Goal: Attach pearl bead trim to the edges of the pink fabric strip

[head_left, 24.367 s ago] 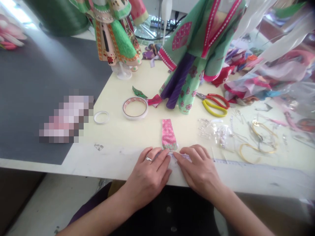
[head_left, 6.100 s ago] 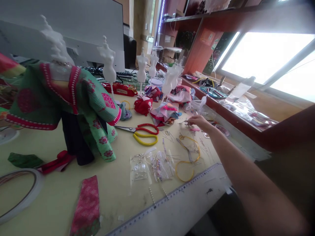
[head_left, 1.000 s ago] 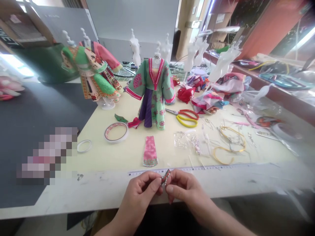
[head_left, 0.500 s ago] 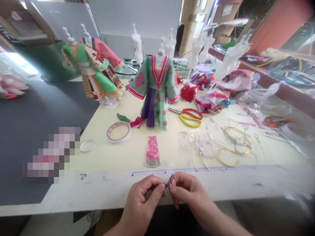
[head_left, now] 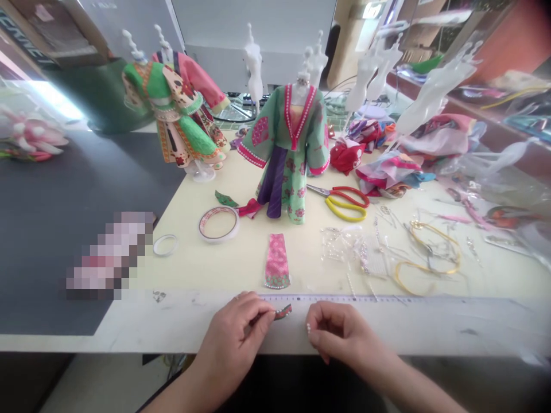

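Observation:
My left hand (head_left: 241, 330) is closed in a pinch on a short patterned fabric strip (head_left: 283, 312), red and dark green, whose free end points right. Apart from it, my right hand (head_left: 336, 332) is curled, thumb against forefinger, on a tiny piece of white bead trim (head_left: 309, 328). Just beyond both hands lies a ruler (head_left: 327, 298). Behind the ruler is a flat pink patterned fabric piece (head_left: 278, 261) with a green beaded hem. Further back a mannequin wears a green miniature robe (head_left: 297, 143) with pink, beaded edges.
Rolls of tape (head_left: 218, 223) lie left of centre, and red-and-yellow scissors (head_left: 344, 202) right of it. Bead strings and small bags (head_left: 364, 252) and a yellow cord (head_left: 430, 246) are at right. Bare white mannequins (head_left: 253, 69) and two dressed ones (head_left: 161, 103) stand behind.
My hands have moved apart; the left went left with the fabric strip, the right slightly right with the white bead trim. The whole view has shifted a little.

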Action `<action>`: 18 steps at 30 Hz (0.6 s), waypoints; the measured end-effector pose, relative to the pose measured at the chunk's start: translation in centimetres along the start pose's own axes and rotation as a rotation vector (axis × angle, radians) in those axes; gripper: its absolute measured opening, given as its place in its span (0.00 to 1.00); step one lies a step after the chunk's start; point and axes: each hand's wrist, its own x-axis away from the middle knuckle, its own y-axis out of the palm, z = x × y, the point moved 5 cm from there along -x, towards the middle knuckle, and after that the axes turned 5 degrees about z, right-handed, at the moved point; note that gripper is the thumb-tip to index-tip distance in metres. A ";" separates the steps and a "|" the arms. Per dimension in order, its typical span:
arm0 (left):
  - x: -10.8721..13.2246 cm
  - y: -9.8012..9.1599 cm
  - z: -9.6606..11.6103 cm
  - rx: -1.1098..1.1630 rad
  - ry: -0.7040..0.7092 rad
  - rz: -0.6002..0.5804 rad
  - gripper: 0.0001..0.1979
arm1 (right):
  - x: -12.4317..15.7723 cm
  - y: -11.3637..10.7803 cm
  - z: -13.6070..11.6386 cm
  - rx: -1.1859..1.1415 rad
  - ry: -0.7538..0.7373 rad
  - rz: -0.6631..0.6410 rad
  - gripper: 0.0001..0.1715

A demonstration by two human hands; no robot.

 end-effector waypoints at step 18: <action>-0.9 -0.2 0.5 -0.277 0.257 -0.056 0.08 | -0.3 -1.6 -1.8 0.294 -0.090 0.102 0.07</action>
